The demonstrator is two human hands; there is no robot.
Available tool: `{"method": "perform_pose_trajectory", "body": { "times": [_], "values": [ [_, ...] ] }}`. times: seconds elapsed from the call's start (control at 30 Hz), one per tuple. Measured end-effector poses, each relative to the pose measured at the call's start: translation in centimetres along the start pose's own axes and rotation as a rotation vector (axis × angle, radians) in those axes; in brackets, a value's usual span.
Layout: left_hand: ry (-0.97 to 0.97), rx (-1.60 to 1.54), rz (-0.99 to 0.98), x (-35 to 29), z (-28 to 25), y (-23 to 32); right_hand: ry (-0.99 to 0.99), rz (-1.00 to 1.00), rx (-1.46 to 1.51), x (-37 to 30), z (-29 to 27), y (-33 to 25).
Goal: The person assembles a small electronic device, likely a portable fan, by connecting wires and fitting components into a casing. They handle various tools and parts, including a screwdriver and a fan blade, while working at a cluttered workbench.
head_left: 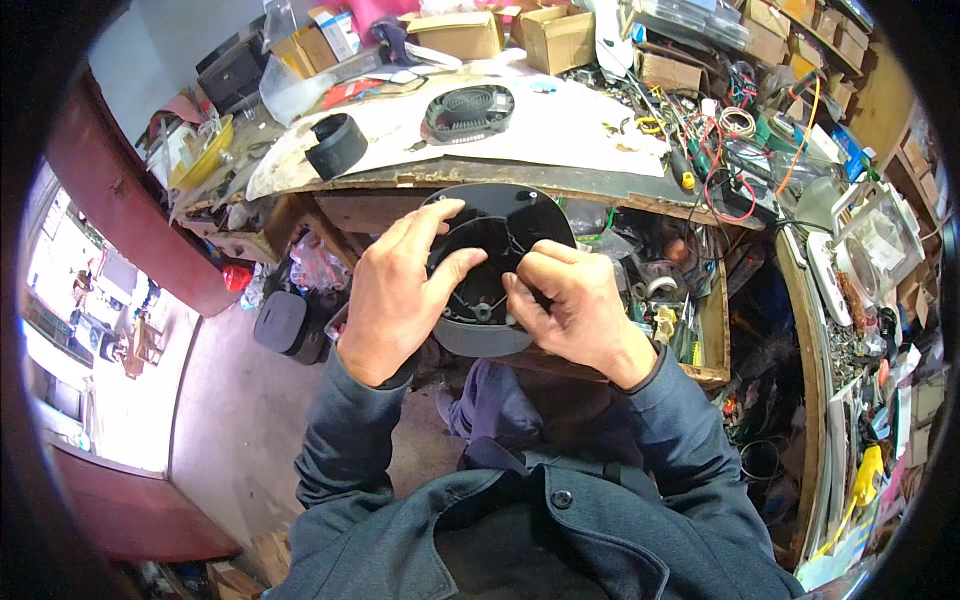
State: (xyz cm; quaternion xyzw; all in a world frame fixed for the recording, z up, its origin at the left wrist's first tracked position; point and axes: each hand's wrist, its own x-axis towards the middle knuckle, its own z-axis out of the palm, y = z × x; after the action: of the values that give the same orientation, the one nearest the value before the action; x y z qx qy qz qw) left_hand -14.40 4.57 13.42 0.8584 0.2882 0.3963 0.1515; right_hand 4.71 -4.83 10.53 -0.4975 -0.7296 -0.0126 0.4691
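right now my left hand (395, 295) curls around the left edge of a black round plastic cover (497, 262), thumb pressed on its inside. my right hand (572, 305) is bunched tight, fingertips pinching at its middle. i hold it up in front of the desk (560, 125).

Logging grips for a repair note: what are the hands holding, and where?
Both hands, left hand and right hand, hold a black oval plastic housing by its opposite side rims.
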Motion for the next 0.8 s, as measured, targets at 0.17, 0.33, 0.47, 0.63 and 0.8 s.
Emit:
{"method": "perform_pose_trajectory", "body": {
  "times": [0.17,0.33,0.47,0.63,0.8],
  "values": [
    [0.015,0.031,0.086,-0.4,0.2,-1.1,0.167,0.137,0.155,0.7,0.6,-0.6],
    [-0.069,0.000,0.094,-0.3,-0.1,-0.9,-0.024,0.136,-0.040,1.8,0.2,0.7],
    [-0.077,-0.062,0.171,-0.7,-0.3,-1.1,-0.295,0.190,-0.239,3.4,0.5,2.0],
    [-0.021,-0.253,0.211,-2.2,1.5,-3.9,-0.169,0.102,-0.517,4.1,0.5,1.9],
    [0.073,-0.295,0.253,-2.7,1.8,-4.3,-0.244,0.045,-0.587,4.4,0.7,0.0]
  ]
}}
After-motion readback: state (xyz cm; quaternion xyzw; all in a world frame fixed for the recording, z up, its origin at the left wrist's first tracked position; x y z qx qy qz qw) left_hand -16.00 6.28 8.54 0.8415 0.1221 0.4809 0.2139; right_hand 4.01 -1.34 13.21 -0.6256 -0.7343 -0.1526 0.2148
